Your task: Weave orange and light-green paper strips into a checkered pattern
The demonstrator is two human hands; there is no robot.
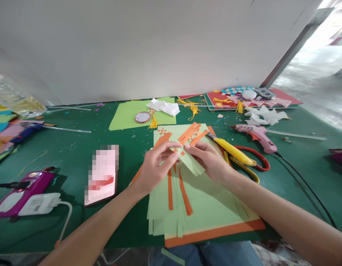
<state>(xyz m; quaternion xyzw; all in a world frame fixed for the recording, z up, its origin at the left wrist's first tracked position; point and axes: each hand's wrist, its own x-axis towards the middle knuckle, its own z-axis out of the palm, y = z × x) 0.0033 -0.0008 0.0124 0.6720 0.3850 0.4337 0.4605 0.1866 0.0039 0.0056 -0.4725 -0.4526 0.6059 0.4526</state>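
Note:
Between my two hands is a small weave of orange and pale green paper strips (189, 161), its orange ends sticking up and its green ends pointing down. My left hand (159, 164) pinches its left side with thumb and fingers. On the right side, my right hand (206, 157) grips the same weave near an orange strip. Beneath both hands lies a stack of pale green sheets (209, 207) with an orange sheet (215, 233) under it. Loose orange strips (170, 190) lie on the stack, and another checkered woven piece (162, 131) rests at its upper left.
Right of the stack are a yellow cutter (234, 151), red-and-yellow-handled scissors (263, 159) and a pink glue gun (259, 136). Left are a phone (103, 175), a purple power strip (25, 192) and a blue glue gun (28, 132). Crumpled tissue (163, 107) lies behind.

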